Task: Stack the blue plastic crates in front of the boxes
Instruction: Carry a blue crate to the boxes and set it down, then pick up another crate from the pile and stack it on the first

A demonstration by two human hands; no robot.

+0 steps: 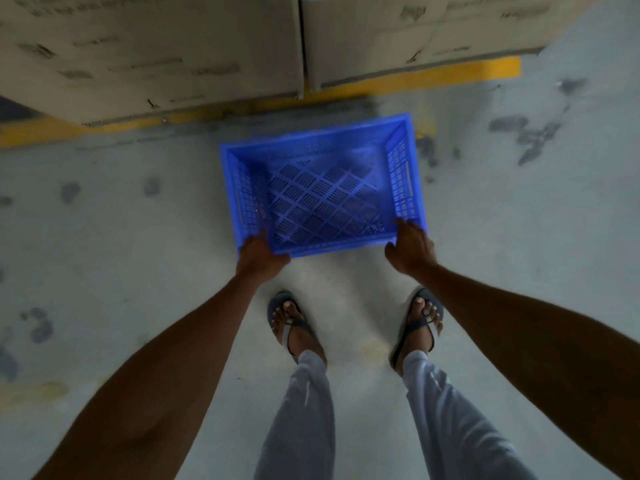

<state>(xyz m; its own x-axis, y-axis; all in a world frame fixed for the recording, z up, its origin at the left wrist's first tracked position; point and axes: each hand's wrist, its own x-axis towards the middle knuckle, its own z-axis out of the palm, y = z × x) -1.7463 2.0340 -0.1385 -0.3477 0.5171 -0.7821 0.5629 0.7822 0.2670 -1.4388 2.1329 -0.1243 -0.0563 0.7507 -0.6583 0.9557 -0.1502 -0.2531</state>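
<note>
Print on cardboard boxes blurred, nothing legible

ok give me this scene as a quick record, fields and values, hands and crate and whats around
crate: one blue crate, open side up, nothing inside
left hand: left hand grips the crate's near left corner
right hand: right hand grips the near right corner
crate resting or lifted: cannot tell
boxes: cardboard boxes beyond the crate, apart from it
floor: grey concrete floor with dark stains; a yellow line runs along the foot of the boxes
feet: sandals behind the crate
other crates: none in view
</note>
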